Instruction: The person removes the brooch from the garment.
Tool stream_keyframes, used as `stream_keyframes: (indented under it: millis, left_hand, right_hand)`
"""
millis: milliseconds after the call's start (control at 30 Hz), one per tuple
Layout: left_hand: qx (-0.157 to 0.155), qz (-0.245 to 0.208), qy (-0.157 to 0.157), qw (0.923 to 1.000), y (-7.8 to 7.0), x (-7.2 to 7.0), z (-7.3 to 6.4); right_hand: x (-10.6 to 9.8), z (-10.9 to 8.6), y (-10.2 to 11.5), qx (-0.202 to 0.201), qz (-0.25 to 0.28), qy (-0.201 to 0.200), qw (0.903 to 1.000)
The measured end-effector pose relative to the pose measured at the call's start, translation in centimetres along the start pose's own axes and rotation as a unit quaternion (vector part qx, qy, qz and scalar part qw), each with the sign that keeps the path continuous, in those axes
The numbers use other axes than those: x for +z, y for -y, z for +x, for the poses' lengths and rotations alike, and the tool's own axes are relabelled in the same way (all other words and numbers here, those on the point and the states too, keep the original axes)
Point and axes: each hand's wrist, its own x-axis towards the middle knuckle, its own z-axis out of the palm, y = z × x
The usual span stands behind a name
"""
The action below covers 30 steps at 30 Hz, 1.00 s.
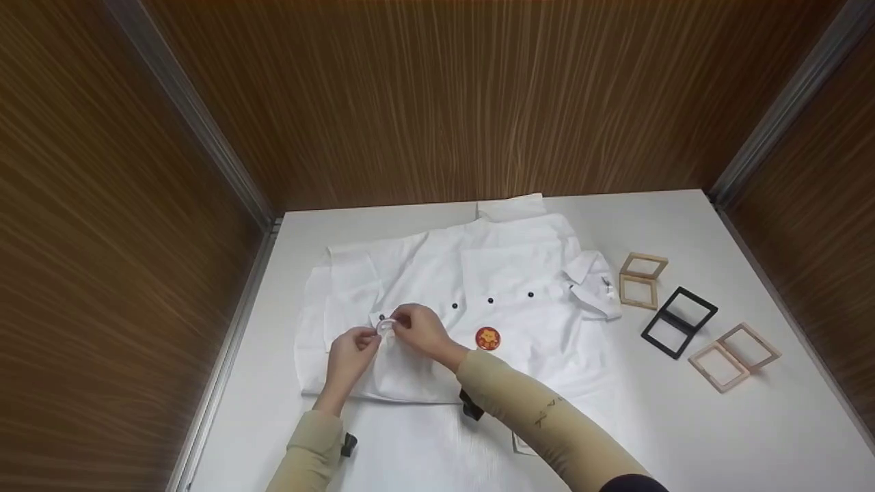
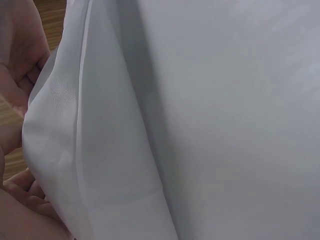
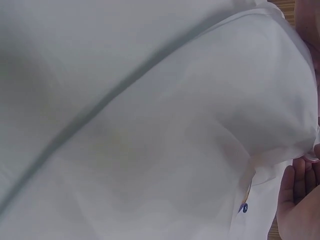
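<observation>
Shirt of white cloth (image 1: 420, 270): handling midway, unfinished

Lies spread on white tabletop (image 1: 683, 232), collar at right of head view. Left hand (image 1: 352, 357) and right hand (image 1: 418, 330) pinch a small, pale, ring-like piece (image 1: 379, 326) beside a dark round button (image 1: 381, 317). Round red-and-yellow badge (image 1: 488, 338) already sits on the front. Piece not yet released; cannot tell whether buttons are fastened.

A white tabletop (image 1: 683, 229) is seen in the head view. Much of its middle and left is covered by a white shirt (image 1: 519, 260), which is laid out with some folds and creases. To the right of the shirt, three hinged double frames are set down, each opened: a tan frame (image 1: 638, 277) just beside the shirt, a black frame (image 1: 678, 323), and a pinkish frame (image 1: 737, 360) farthest right.
</observation>
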Motion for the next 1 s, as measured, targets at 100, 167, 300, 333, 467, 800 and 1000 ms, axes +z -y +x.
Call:
stream_keyframes:
  millis: [100, 167, 300, 333, 467, 800, 1000]
  left_hand:
    - [0.004, -0.002, -0.003, 1.0, 0.0, 0.1, 0.0]
    - [0.006, 0.0, -0.006, 1.0, 0.1, 0.2, 0.0]
    - [0.012, -0.005, -0.015, 0.9998, 0.2, 0.4, -0.1]
    - [0.014, -0.006, -0.017, 0.9997, 0.2, 0.4, -0.1]
    - [0.013, -0.012, -0.015, 0.9997, 0.2, 0.4, 0.0]
    - [0.019, -0.007, -0.011, 0.9997, -1.3, 0.3, 0.6]
    - [0.048, -0.003, -0.005, 0.9988, -2.1, 0.5, 1.2]
  right_hand:
    - [0.0, -0.1, -0.2, -0.002, 0.003, -0.008, 1.0]
    - [0.1, -0.2, -0.2, -0.002, 0.004, -0.011, 0.9999]
    - [0.1, -0.3, -0.3, -0.003, 0.004, -0.015, 0.9999]
    - [0.1, -0.3, -0.4, -0.003, 0.003, -0.017, 0.9998]
    - [0.0, -0.3, -0.5, -0.006, 0.0, -0.023, 0.9997]
    - [0.0, -0.3, -0.3, -0.021, -0.004, -0.016, 0.9997]
    - [-0.2, -0.3, -0.1, -0.039, -0.035, -0.009, 0.9986]
